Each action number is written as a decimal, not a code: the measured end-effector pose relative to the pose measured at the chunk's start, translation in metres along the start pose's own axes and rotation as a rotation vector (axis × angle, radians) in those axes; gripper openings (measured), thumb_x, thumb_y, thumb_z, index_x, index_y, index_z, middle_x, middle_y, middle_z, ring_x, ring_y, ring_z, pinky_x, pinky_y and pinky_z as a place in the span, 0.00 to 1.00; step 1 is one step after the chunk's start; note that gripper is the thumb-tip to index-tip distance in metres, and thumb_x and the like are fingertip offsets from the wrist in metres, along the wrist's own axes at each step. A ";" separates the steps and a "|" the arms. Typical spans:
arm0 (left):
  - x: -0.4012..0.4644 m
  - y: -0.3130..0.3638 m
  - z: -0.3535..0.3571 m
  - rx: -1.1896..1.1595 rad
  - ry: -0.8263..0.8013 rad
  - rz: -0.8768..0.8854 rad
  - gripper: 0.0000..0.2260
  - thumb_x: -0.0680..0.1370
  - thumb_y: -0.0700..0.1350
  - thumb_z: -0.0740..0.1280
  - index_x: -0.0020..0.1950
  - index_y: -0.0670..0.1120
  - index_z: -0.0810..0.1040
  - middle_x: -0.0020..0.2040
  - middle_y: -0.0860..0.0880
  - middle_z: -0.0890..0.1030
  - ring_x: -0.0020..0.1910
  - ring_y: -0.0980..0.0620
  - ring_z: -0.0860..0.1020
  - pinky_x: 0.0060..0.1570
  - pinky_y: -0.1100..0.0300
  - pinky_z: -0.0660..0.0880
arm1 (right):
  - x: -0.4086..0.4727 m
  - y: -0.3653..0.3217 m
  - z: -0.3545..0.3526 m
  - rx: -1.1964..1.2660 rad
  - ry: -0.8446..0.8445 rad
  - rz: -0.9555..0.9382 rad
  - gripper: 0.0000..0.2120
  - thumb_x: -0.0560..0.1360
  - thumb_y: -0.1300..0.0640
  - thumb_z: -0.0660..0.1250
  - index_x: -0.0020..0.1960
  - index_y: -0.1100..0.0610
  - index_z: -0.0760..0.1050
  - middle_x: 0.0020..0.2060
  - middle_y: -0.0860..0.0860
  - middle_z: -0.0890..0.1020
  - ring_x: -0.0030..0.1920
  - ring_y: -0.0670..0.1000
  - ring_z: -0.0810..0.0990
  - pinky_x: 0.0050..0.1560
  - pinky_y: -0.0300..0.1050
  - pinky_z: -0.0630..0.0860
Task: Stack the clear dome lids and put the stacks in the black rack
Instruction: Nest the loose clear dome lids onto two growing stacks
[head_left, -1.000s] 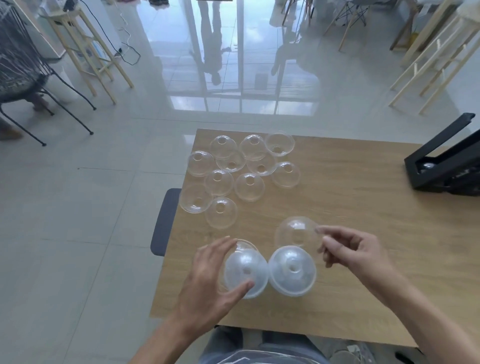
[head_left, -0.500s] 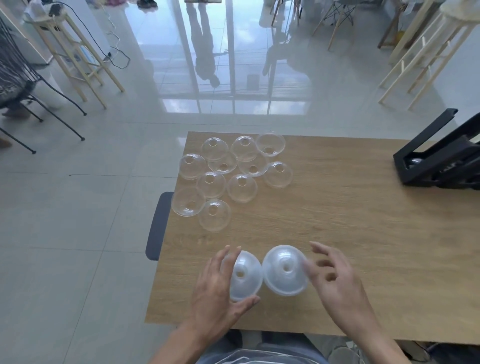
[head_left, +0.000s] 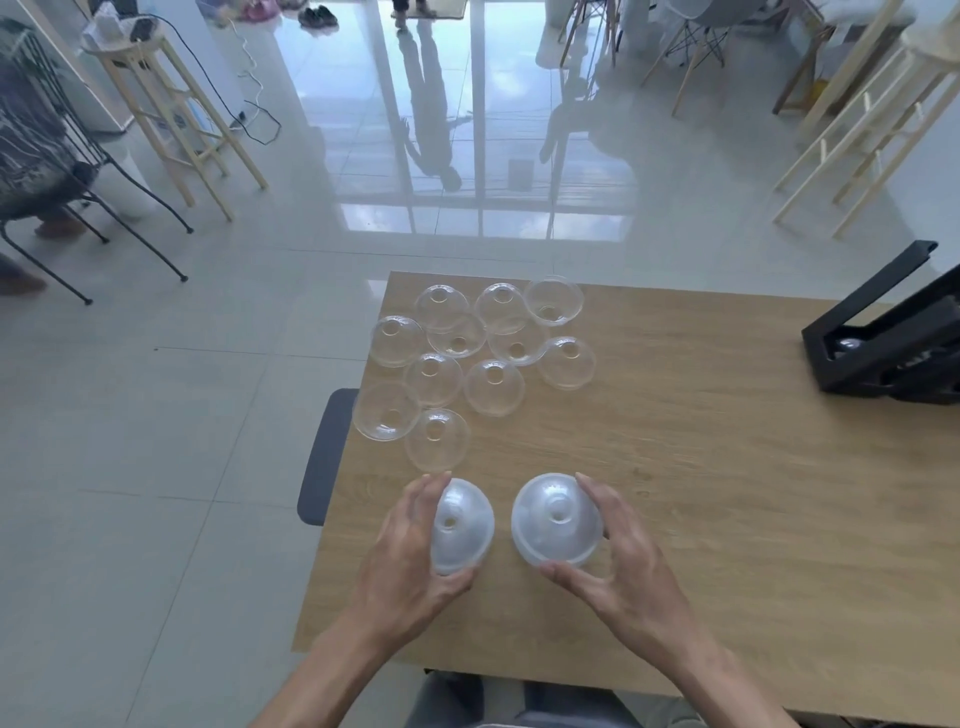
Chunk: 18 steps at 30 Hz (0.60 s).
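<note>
Two stacks of clear dome lids stand side by side near the front of the wooden table (head_left: 701, 467). My left hand (head_left: 410, 551) grips the left stack (head_left: 460, 525), fingers behind it and thumb in front. Around the right stack (head_left: 556, 519) my right hand (head_left: 623, 556) curls, fingers on its far right side and thumb at its near rim. Several loose dome lids (head_left: 478, 358) lie scattered at the table's far left, some dome up, some turned over. The black rack (head_left: 883, 348) sits tilted at the far right edge, with something clear inside its slot.
A dark grey chair back (head_left: 324, 457) pokes out at the table's left edge. Wooden stools (head_left: 176, 114) and a black wire chair (head_left: 47, 156) stand on the shiny tiled floor to the left. Pale wooden frames (head_left: 857, 130) stand at the far right.
A second ago my right hand held a single lid above the right stack; that lid is now on the stack. My right hand has come down and closed around it.
</note>
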<state>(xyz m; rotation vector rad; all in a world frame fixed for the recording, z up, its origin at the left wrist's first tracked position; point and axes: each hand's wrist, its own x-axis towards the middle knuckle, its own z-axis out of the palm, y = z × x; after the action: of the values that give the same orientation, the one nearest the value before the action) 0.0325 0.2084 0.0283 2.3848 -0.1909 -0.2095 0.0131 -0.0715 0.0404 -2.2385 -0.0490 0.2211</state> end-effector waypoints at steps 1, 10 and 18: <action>0.001 0.000 -0.003 0.007 -0.010 0.002 0.45 0.72 0.62 0.77 0.83 0.60 0.56 0.80 0.57 0.62 0.77 0.53 0.68 0.67 0.49 0.76 | 0.000 0.001 0.000 -0.002 -0.009 -0.002 0.47 0.71 0.30 0.75 0.82 0.40 0.58 0.78 0.35 0.64 0.78 0.38 0.62 0.75 0.35 0.61; 0.034 -0.014 -0.051 0.057 0.157 -0.077 0.30 0.83 0.68 0.55 0.80 0.55 0.66 0.79 0.57 0.69 0.77 0.55 0.68 0.74 0.50 0.68 | 0.076 -0.006 -0.034 0.013 0.105 -0.076 0.29 0.83 0.34 0.60 0.77 0.50 0.72 0.74 0.43 0.73 0.76 0.45 0.70 0.72 0.59 0.72; 0.095 -0.055 -0.066 0.395 0.089 -0.155 0.22 0.79 0.50 0.74 0.73 0.49 0.77 0.72 0.47 0.76 0.65 0.40 0.76 0.63 0.45 0.75 | 0.189 -0.039 -0.009 -0.255 -0.134 -0.400 0.20 0.83 0.44 0.66 0.69 0.55 0.80 0.67 0.52 0.79 0.69 0.53 0.77 0.65 0.57 0.77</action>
<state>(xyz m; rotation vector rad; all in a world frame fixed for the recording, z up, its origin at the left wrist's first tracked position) 0.1428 0.2733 0.0289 2.7982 -0.0034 -0.1473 0.2022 -0.0328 0.0490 -2.4044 -0.6219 0.1511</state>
